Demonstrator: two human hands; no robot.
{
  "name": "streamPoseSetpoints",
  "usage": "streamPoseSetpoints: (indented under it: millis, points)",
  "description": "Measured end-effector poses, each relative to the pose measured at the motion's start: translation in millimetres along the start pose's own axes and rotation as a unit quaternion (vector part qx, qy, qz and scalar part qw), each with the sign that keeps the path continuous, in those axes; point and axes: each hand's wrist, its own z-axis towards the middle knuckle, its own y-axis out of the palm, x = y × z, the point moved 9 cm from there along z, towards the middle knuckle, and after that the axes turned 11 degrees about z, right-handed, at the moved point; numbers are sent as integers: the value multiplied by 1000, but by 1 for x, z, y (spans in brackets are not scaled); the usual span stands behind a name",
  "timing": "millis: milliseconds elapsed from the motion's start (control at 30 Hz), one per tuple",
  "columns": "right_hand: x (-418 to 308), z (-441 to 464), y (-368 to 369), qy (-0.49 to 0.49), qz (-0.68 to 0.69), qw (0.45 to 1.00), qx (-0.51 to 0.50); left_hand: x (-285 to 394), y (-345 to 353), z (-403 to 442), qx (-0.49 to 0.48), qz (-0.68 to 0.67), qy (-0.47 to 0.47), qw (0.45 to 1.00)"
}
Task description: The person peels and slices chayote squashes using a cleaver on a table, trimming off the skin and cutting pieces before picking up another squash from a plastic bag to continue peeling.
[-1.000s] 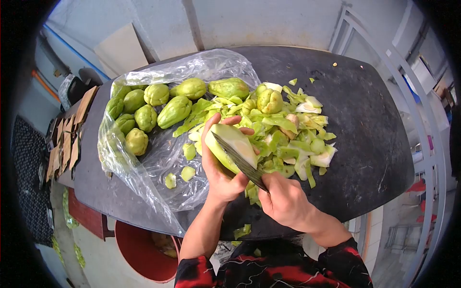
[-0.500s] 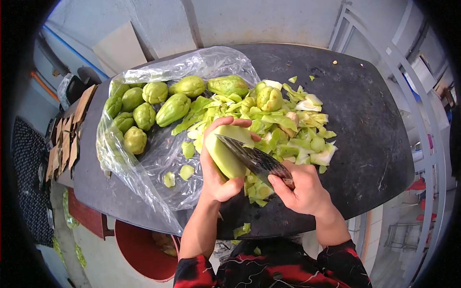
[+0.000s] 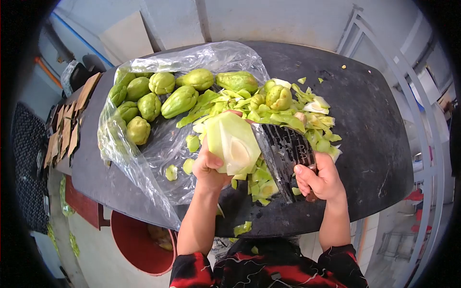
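Note:
My left hand [image 3: 210,165] is wrapped round a peeled pale green chayote [image 3: 223,139], its cut face with a whitish seed area turned up. In my right hand [image 3: 322,177] is the handle of a wide dark knife [image 3: 283,153], its blade beside the chayote's right side. Behind and below the blade lies a heap of green peelings [image 3: 273,117], with a whole chayote [image 3: 279,97] on top. To the left, several unpeeled chayotes [image 3: 179,102] rest on a clear plastic bag [image 3: 158,182].
The dark table [image 3: 370,144] has a wall behind it and a grey metal railing [image 3: 425,144] at the right. Below its front left edge stands a red bucket [image 3: 144,245] with scraps inside. Cardboard pieces [image 3: 72,125] are at the far left.
The knife has moved right, off the chayote's cut face, and its broad side now shows. My left hand has turned the chayote so that its cut face points upward. The view has shifted slightly.

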Motion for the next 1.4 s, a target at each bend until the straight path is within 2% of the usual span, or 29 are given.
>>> streamPoseSetpoints:
  millis: [400, 633, 700, 933, 1000, 1167, 1333, 1400]
  points:
    - [9, 1, 0, 28, 52, 997, -42, 10, 6, 3, -37, 21, 26, 999]
    - [17, 4, 9, 43, 108, 992, -45, 6, 4, -4, -9, 22, 37, 999]
    - [18, 4, 12, 41, 121, 990, -50, -1, -1, -9, 33, 52, 16, 998]
    - [23, 7, 15, 24, 148, 988, -44, -12, 3, -14, 24, 64, -17, 998]
    - [22, 8, 15, 12, 155, 987, -44, -14, 4, -16, 49, 54, -20, 997]
    - [19, 4, 18, 44, 129, 987, -89, -5, 10, -14, 8, 66, -27, 997]
    - [20, 4, 21, 30, 130, 988, -74, -11, 14, -16, -16, 60, -24, 998]
    - [19, 7, 25, 12, 150, 987, -63, -30, -2, -26, 52, 72, -62, 994]
